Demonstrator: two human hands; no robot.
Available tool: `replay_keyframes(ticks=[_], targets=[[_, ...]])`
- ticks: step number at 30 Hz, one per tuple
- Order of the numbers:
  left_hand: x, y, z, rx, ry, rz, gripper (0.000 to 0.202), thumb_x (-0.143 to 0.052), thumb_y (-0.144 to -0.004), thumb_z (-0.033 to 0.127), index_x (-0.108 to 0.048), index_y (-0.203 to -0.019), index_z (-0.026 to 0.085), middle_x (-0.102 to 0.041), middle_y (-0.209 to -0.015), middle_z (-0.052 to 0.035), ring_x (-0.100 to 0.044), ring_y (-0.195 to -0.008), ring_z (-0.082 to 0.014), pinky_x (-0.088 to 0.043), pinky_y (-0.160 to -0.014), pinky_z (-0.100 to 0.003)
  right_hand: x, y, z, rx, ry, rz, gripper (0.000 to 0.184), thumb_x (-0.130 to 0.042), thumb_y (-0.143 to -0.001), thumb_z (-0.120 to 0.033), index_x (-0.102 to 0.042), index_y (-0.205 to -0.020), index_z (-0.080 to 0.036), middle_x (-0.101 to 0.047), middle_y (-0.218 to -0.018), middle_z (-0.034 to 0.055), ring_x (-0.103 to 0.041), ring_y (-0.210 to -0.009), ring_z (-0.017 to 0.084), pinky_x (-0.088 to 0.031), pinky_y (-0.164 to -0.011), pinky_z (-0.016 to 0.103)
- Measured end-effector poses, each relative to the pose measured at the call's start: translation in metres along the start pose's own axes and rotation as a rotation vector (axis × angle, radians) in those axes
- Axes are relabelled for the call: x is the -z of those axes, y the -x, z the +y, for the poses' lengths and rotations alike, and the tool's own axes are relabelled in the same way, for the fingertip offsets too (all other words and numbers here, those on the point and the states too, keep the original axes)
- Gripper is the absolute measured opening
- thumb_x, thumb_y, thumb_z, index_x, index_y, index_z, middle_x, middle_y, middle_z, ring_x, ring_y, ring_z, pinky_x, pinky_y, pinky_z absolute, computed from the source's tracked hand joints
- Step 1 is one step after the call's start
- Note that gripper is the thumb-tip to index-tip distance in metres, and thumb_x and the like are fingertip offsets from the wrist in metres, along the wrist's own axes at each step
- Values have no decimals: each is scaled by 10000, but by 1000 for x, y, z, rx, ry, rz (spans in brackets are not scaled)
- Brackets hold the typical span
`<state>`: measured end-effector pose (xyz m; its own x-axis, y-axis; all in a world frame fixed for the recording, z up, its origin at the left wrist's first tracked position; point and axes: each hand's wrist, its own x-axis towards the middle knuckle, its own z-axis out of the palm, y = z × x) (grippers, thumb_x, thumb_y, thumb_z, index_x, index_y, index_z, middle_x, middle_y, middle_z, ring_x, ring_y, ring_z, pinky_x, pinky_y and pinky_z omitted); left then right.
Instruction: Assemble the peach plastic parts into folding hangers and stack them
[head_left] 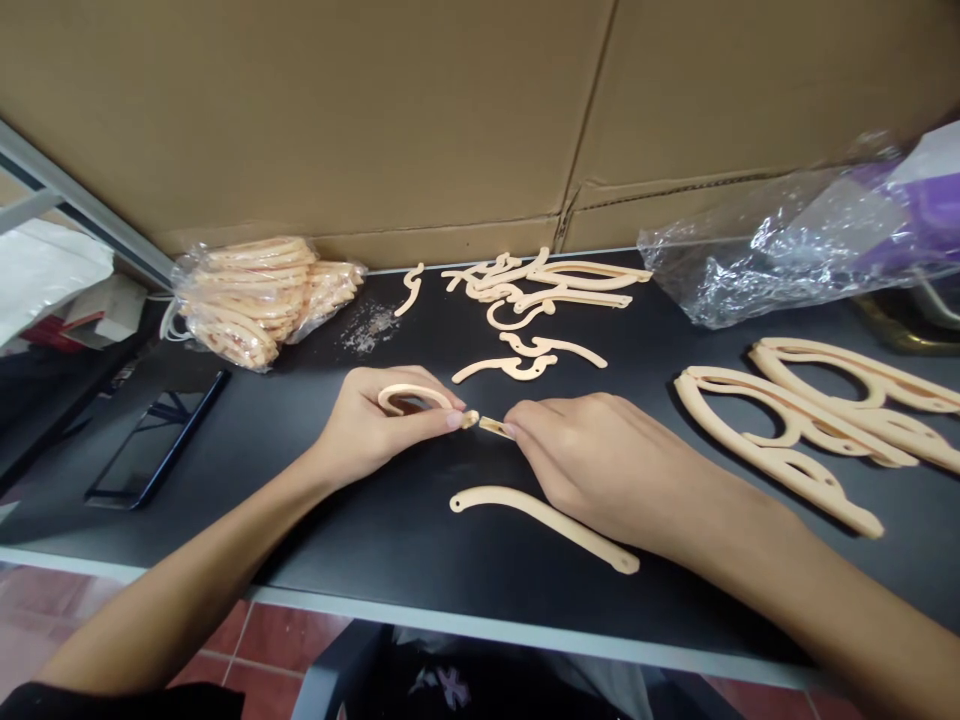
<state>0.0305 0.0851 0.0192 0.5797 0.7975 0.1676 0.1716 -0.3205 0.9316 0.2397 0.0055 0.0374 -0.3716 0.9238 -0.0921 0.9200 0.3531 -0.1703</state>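
My left hand (375, 425) is closed on a curved, hook-shaped cream plastic piece (414, 396), pinching its end between thumb and fingertip. My right hand (600, 460) pinches a small cream stub (493, 426) just right of that end; the two ends almost meet above the black table (300, 500). A long curved cream strip (544, 522) lies on the table below my right hand, partly under it.
A loose heap of cream pieces (540, 285) lies at the back, and two single ones (525, 360) nearer. Large cream frames (810, 425) lie at right. A bag of pieces (255, 300) sits back left, a phone (157, 440) left, clear plastic wrap (787, 250) back right, cardboard (450, 110) behind.
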Motion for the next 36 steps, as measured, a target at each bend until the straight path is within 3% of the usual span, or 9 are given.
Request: replay_keyframes(ticks=[6, 9, 15, 20, 23, 26, 29, 32, 36], targets=[[0, 3, 4, -281, -276, -91, 69, -754, -815, 155, -805, -843, 190, -792, -856, -62, -746, -770, -174, -596, -722, -240, -2, 1, 2, 29, 69, 62, 191, -461, -876, -76, -609, -796, -167, -648, -664, 40, -544, -517, 167, -161, -514, 307], [-1, 6, 0, -353, -344, -109, 100, -715, -847, 154, -802, -869, 198, -795, -884, -64, -753, -775, -177, -605, -718, -246, -5, 2, 3, 55, 120, 67, 177, -492, -842, -60, -608, -764, -168, -660, -672, 43, -557, -518, 171, -154, -508, 308], [-4, 7, -8, -364, -354, -148, 126, -677, -855, 130, -791, -868, 182, -786, -895, -78, -746, -785, -172, -595, -709, -240, -10, 6, 4, 185, 192, 201, 155, -543, -805, -75, -570, -697, -183, -601, -581, 28, -533, -459, 176, -136, -486, 303], [-8, 5, -14, -334, -323, -165, 130, -656, -862, 117, -776, -863, 169, -772, -861, -75, -726, -783, -165, -574, -711, -249, -13, 7, 5, 212, 216, 207, 158, -552, -772, -66, -549, -679, -194, -563, -554, 15, -504, -427, 176, -123, -475, 301], [-7, 5, -15, -358, -369, -168, 146, -629, -878, 121, -765, -888, 173, -773, -883, -79, -723, -839, -182, -576, -763, -282, -13, 6, 5, 199, 199, 200, 175, -517, -767, -40, -550, -683, -190, -569, -565, 19, -500, -431, 174, -126, -479, 302], [-5, 6, -13, -387, -439, -165, 161, -614, -896, 140, -752, -971, 175, -780, -984, -86, -733, -903, -192, -576, -817, -295, -12, 4, 6, 90, 153, 171, 200, -474, -803, -40, -560, -691, -182, -570, -571, 30, -499, -450, 173, -148, -481, 308], [-5, 8, -8, -274, -408, -121, 150, -631, -898, 162, -746, -994, 176, -789, -954, -56, -749, -844, -171, -580, -791, -254, -7, 2, 6, -31, -107, 186, 225, -432, -908, -112, -581, -752, -177, -601, -626, 23, -533, -525, 156, -259, -504, 291], [-9, 10, -2, -69, -175, -126, 87, -659, -863, 146, -741, -894, 144, -782, -816, -46, -752, -733, -162, -592, -684, -215, -1, 1, 3, -44, -506, 210, 283, -383, -969, -173, -579, -767, -198, -595, -634, -30, -532, -555, 111, -359, -557, 238], [-14, 10, 4, 122, 111, -165, 32, -697, -799, 115, -717, -775, 121, -757, -708, -46, -738, -652, -166, -609, -625, -221, -2, -2, -4, -73, -685, 111, 213, -507, -941, -286, -628, -787, -202, -592, -609, -47, -514, -546, 113, -353, -504, 223]])
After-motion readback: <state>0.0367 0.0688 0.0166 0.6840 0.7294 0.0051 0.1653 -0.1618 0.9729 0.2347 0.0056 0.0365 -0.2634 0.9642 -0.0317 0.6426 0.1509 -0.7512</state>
